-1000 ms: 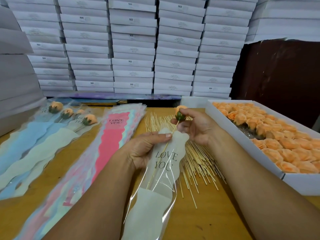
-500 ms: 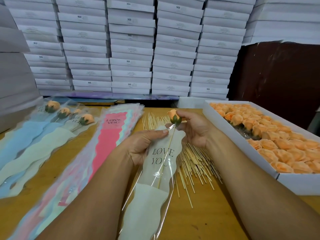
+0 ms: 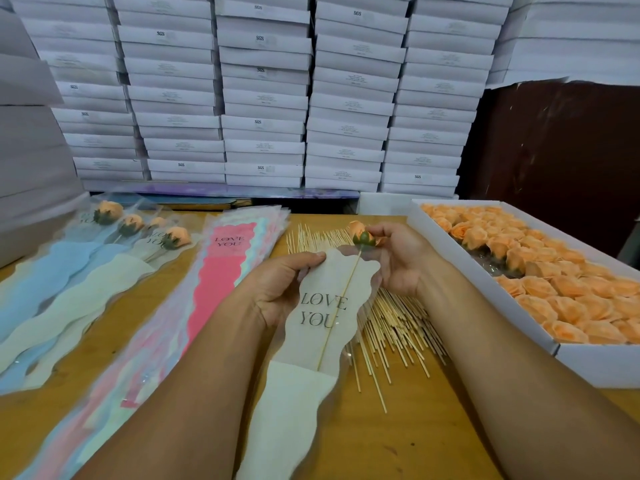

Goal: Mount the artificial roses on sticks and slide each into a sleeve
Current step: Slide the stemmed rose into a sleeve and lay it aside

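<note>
Now over the desk (image 3: 398,445), beside the box of roses (image 3: 554,278): cream sleeve (image 3: 311,341) held upright-slanted, long axis running away from the body. Left hand (image 3: 277,289) pinching the sleeve's upper edge; right hand (image 3: 398,258) closed on the rose (image 3: 360,233). Stick (image 3: 341,303) already inside, tip pointing down toward the pocket, aligned with the sleeve.
</note>
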`<state>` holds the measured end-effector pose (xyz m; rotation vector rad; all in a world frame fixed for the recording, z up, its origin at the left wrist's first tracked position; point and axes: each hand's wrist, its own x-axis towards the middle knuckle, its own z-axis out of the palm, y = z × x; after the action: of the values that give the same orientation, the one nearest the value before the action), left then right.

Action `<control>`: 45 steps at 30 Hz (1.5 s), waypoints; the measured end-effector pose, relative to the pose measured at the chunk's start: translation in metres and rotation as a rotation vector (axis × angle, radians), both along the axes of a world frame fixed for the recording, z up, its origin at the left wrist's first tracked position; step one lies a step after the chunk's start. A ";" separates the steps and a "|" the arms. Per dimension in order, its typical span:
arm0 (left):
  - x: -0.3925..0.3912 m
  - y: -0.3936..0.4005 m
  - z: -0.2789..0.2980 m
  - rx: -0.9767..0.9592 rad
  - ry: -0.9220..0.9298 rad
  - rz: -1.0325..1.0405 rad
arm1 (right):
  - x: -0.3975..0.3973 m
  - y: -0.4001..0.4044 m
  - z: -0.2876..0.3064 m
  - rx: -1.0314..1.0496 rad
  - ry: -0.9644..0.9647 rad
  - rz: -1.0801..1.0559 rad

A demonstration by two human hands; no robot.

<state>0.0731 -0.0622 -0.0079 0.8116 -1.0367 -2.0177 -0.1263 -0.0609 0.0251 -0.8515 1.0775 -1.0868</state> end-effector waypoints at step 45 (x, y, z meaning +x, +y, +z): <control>-0.013 0.003 0.009 -0.082 -0.155 0.453 | -0.002 0.003 -0.008 -0.242 0.397 0.207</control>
<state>0.0604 -0.0590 0.0008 1.0643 -0.9137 -1.5400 -0.1286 -0.0580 0.0174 -1.3840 1.1644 -0.9042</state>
